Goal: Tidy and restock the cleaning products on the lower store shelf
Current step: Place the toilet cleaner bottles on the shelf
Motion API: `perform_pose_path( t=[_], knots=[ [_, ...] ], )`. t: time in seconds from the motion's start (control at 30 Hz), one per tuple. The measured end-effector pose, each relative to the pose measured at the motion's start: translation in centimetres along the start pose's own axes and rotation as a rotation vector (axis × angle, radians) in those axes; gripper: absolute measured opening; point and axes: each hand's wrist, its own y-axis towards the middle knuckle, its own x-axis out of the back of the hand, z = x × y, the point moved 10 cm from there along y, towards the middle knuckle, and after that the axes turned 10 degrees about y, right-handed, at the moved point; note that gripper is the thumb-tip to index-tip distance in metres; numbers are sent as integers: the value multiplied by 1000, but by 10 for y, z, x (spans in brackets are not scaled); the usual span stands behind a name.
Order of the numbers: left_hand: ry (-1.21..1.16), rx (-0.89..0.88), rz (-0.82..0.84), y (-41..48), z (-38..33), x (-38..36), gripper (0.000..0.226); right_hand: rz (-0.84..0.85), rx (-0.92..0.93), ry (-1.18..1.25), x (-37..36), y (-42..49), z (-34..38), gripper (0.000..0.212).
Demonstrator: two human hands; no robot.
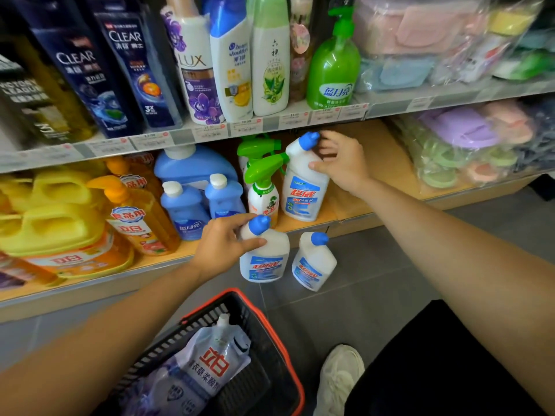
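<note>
left hand grips centre bottle neck | right hand clasps shelf bottle | rigid, slick, likely heavy; neck-hold sound

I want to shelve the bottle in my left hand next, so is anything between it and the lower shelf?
Straight behind the held bottle, the green-trigger sprayer and the shelved bottle that the right hand holds fill the shelf front. Bare shelf lies to their right, crossed only by the right forearm.
</note>
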Motion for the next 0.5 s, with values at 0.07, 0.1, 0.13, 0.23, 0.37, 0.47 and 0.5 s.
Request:
perform_pose_path(
  t=[0.07, 0.1, 0.13, 0.23, 0.37, 0.47, 0.5],
  knots=[
    [-41, -12, -24, 4, -13, 12, 44, 4, 5, -76, 6, -14, -8, 73],
    [-56, -25, -34, 7, -21, 17, 42, 14, 17, -127, 8, -21, -12, 67],
    [-64, -35, -44, 9, -28, 22, 41, 24, 26, -167, 8, -28, -15, 61],
    [-87, -61, -70, 21, -50, 35, 37, 106, -69, -183, 0, -48, -40, 40],
    [-101, -64, -105, 38, -71, 44, 36, 497, -321, -295, -43, -94, -95, 36],
    [-98, -62, -147, 46, -82, 48, 39, 547, -230, -410, -62, -111, -103, 32],
    [-81, -60, -164, 49, -85, 50, 39, 503, -179, -469, -62, -111, -102, 32]
  ],
)
